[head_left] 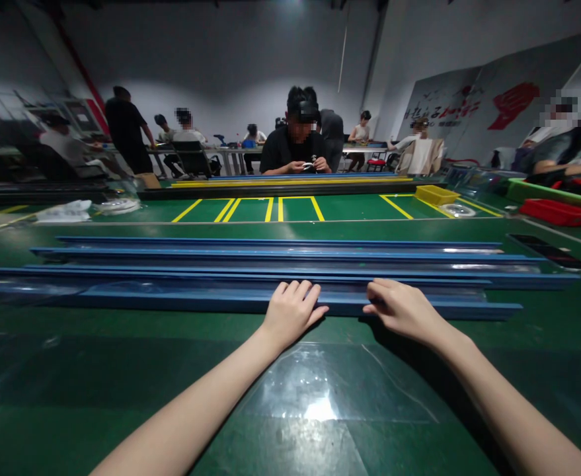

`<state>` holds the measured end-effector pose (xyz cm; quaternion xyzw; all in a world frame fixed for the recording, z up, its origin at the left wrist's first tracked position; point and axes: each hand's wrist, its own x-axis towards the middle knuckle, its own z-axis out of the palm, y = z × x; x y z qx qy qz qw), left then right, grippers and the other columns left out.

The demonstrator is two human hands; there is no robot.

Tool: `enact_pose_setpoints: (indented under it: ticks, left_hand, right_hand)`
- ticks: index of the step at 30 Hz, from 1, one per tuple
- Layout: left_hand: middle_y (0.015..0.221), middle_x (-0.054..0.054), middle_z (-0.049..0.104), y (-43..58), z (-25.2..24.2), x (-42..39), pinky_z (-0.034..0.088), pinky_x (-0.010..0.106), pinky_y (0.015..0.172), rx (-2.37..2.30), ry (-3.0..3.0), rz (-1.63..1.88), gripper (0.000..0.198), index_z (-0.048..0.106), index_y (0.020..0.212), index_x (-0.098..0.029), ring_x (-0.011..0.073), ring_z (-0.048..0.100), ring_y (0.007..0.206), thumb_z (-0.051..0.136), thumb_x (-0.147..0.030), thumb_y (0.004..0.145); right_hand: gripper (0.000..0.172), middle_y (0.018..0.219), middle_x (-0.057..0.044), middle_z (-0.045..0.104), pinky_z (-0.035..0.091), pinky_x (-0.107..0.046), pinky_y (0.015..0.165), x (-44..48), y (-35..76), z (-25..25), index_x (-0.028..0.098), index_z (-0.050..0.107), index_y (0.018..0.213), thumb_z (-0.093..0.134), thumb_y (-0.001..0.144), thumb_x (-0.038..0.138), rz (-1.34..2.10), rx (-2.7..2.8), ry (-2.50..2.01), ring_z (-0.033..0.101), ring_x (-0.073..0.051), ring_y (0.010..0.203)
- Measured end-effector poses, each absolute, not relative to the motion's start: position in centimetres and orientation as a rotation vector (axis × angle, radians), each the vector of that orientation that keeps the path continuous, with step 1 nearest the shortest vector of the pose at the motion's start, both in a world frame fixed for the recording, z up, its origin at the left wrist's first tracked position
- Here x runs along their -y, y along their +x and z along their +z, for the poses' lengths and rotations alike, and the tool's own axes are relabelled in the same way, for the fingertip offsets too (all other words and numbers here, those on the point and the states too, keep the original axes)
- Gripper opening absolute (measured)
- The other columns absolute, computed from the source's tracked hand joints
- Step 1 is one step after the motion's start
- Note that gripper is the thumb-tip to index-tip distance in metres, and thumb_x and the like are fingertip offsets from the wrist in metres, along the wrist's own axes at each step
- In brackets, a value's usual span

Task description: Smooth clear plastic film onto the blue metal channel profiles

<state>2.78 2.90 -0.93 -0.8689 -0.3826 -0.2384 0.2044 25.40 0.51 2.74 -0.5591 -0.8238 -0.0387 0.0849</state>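
Observation:
Long blue channel strips [290,256] lie side by side across the green table. On the nearest blue channel [171,301] my left hand [290,309] rests, its fingers bent over the front wall and the thumb stretched along the near side. My right hand [402,307] is further right on the same channel, with fingers curled and the thumb at its front wall. Its inner fingertips are partly hidden. Clear plastic film [330,383] lies flat on the table between my forearms, and more shiny film shows inside the channels.
A dark phone [550,252] lies at the right. Beyond are a yellow tray [436,195], a red tray [558,212], a white packet [65,211] and yellow tape lines. Yellow and black strips [290,184] lie before a person [295,142] across the table. Other people sit behind.

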Motion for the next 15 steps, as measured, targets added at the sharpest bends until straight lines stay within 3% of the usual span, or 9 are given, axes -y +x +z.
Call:
enact_pose_setpoints:
  ticks: [15]
  left_hand:
    - [0.073, 0.003, 0.056, 3.1, -1.0, -2.9, 0.028, 0.030, 0.061, 1.052, -2.436, -0.647, 0.034, 0.053, 0.082, -0.016, 0.0170, 0.049, 0.069, 0.040, -0.048, 0.081]
  right_hand:
    - [0.020, 0.071, -0.002, 0.060, 0.034, -0.024, 0.054, -0.6, 31.9, 3.0, 0.022, 0.051, 0.071, 0.047, 0.071, 0.041, 0.093, 2.379, -1.922, 0.052, -0.014, 0.061]
